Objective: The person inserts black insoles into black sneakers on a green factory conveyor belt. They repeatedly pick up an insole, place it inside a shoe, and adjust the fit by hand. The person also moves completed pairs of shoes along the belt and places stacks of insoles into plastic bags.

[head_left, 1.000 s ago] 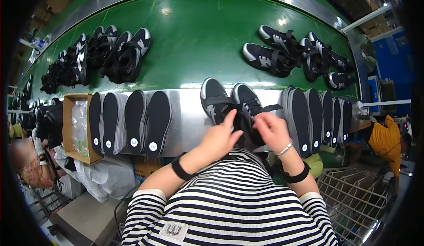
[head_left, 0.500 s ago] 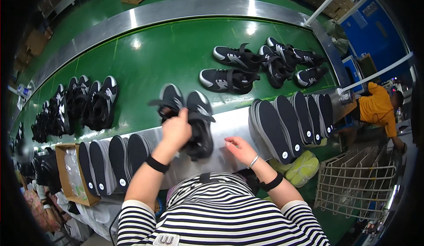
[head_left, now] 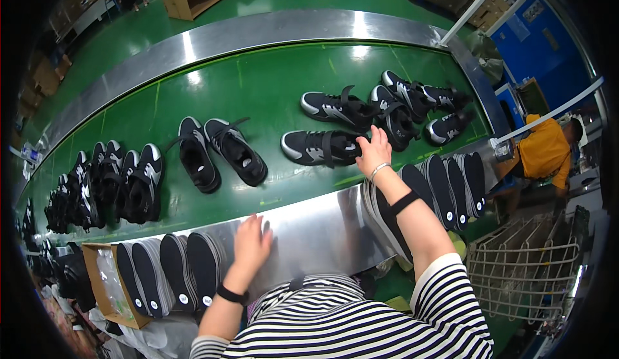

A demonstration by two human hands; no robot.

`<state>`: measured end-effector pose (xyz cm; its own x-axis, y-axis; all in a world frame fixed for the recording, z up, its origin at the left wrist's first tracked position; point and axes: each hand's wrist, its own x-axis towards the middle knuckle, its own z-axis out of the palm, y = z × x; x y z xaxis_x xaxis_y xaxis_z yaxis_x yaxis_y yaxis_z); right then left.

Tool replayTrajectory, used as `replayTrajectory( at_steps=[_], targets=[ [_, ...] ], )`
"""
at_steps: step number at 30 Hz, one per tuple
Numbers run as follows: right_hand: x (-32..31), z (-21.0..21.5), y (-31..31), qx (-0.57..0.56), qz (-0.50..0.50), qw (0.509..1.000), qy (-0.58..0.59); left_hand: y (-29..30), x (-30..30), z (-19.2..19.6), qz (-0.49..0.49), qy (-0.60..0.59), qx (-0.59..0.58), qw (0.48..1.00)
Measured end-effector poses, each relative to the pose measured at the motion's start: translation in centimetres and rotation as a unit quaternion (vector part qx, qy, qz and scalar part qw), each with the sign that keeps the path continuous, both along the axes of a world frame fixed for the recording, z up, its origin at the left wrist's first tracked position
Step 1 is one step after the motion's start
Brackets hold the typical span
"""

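The right hand (head_left: 375, 153) is reaching out over the green belt (head_left: 258, 82). Its fingers are spread and are touching the heel end of a black shoe (head_left: 319, 148) that is lying on its side. The hand is not gripping the shoe; it is just resting against it. More black shoes (head_left: 400, 104) are lying in a bunch at about one o'clock from that hand.

The left hand (head_left: 250, 244) is lying open and flat on the shiny metal edge (head_left: 316, 227) at the near side of the belt. It is holding nothing. At eleven o'clock from this hand, a pair of black shoes (head_left: 216, 153) is sitting upright on the belt. At eight o'clock from it, dark insoles (head_left: 171, 270) are standing in a row. More insoles (head_left: 448, 182) are standing at four o'clock from the right hand, partly behind the forearm.
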<state>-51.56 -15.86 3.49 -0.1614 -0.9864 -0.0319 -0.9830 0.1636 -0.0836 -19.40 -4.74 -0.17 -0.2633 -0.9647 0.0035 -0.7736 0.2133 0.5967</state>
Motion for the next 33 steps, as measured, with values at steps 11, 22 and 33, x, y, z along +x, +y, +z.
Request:
replayTrajectory(
  at_steps=[11, 22, 33],
  targets=[
    [-2.1, -0.2, -8.4, 0.214, 0.026, 0.976, -0.017, 3.8, -2.0, -2.2, -0.025, -0.081, -0.005, 0.996],
    [9.2, 6.8, 5.7, 0.273, 0.126, 0.953, -0.033, 1.9, -6.4, 0.7, 0.06, 0.309, 0.184, 0.931],
    [10.0, 6.9, 19.1, 0.213, 0.142, 0.926, -0.277, 5.8, -2.5, -1.7, 0.154, 0.282, 0.115, 0.94]
  ],
)
